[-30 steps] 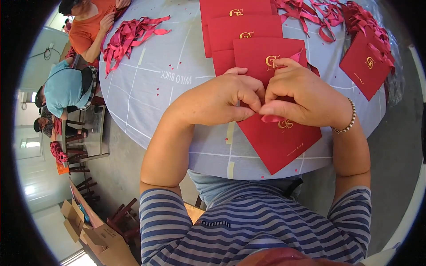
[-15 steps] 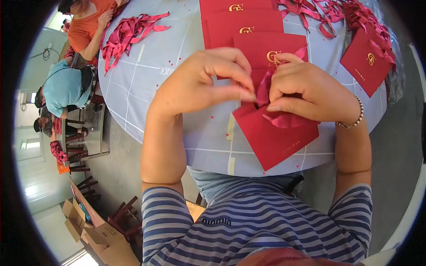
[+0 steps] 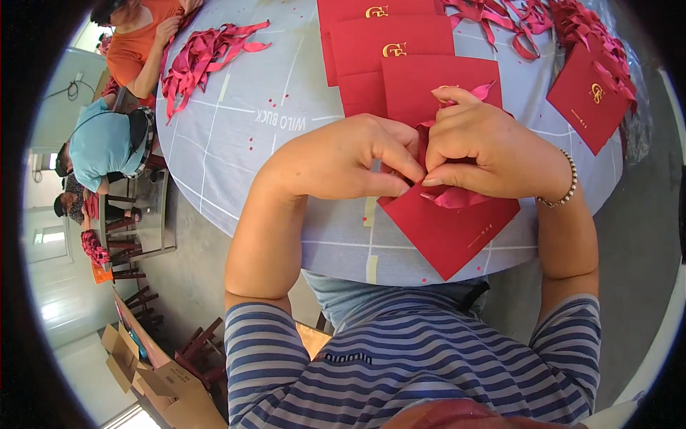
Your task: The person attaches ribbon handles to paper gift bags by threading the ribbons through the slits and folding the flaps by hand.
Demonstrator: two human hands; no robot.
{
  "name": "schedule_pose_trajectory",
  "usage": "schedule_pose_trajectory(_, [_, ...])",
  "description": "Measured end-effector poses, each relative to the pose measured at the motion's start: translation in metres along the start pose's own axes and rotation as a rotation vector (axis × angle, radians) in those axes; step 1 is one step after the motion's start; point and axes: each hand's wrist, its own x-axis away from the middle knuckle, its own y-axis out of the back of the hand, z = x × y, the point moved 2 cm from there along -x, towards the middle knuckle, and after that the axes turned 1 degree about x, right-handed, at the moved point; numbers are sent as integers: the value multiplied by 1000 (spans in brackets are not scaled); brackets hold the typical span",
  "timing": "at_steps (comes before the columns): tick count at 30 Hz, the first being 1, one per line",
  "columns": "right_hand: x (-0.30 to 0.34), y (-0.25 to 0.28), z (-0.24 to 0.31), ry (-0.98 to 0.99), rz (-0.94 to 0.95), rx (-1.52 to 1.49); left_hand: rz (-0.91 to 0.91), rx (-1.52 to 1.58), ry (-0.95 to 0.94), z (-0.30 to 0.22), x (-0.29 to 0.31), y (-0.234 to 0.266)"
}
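Note:
A red paper gift bag (image 3: 464, 236) lies tilted at the table's near edge, one corner toward me. Pinched at its upper left edge is my left hand (image 3: 343, 159), thumb and fingertips closed on the bag's rim; whether ribbon is between them is hidden. My right hand (image 3: 489, 150), with a beaded bracelet, is closed over the bag's top on a pinkish-red ribbon (image 3: 459, 198). One stretch of ribbon shows below the right thumb, and an end sticks out above the knuckles. Just beyond the hands, more red bags (image 3: 393, 43) with gold emblems overlap in a row.
Loose ribbons (image 3: 207, 61) lie in a heap at the far left, others (image 3: 500, 21) at the far right. Bags with ribbons (image 3: 589, 96) are piled on the right. Across the table sits a person in orange (image 3: 139, 43). Open cardboard boxes (image 3: 171, 390) stand on the floor, lower left.
My left hand has moved down and right to the bag's upper edge, its fingers tucking in there. The right hand keeps its grip, and the bag has shifted slightly toward me.

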Motion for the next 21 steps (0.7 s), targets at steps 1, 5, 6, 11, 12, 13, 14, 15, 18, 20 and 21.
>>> schedule_pose_trajectory(1, [-1, -1, 0, 11, 6, -8, 2, -19, 5, 1, -2, -2])
schedule_pose_trajectory(5, [0, 3, 0, 23, -8, -68, -38, 47, -39, -1, -5, -5])
schedule_pose_trajectory(6, [-1, 5, 0, 23, -8, -68, -55, 74, -80, -1, -5, -5])
schedule_pose_trajectory(11, [1, 5, 0, 4, -6, -78, -126, 77, -62, -1, -6, -6])
schedule_pose_trajectory(12, [1, 5, -1, 4, -7, -79, -104, 88, -65, 1, -6, -5])
schedule_pose_trajectory(13, [1, 4, -1, 24, -1, -70, -82, 99, -69, 1, -5, -5])
schedule_pose_trajectory(14, [1, 4, -2, 44, 5, -61, -82, 99, -68, 1, -5, -5])
schedule_pose_trajectory(15, [1, 6, 0, 44, 5, -62, -75, 113, -65, 1, -4, -5])
schedule_pose_trajectory(18, [2, 8, 4, 32, 49, -138, -51, 101, -50, 0, -4, -6])
schedule_pose_trajectory(20, [2, 4, 3, 18, 62, -96, -37, 74, -37, 0, -4, -6])
schedule_pose_trajectory(21, [1, 3, 3, 19, 63, -97, -30, 60, -41, 2, -4, -6])
